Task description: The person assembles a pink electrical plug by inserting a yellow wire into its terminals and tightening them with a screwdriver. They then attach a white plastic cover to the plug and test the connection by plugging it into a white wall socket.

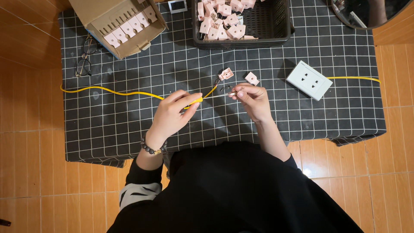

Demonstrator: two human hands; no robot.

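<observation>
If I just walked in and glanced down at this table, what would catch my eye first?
Most likely the yellow cable snaking across the black grid-patterned cloth, with the left hand pinching it at the middle while the right hand works at its bared tip. Next, the pale pink plug parts: two loose pieces just beyond the hands, and a heap in the black basket at the far edge. A white socket block lies to the right.

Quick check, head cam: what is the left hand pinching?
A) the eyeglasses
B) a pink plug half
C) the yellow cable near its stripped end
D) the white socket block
C: the left hand pinches the yellow cable near its end, where bare wire runs on to the right hand; the pink plug halves lie apart on the checked cloth.
</observation>
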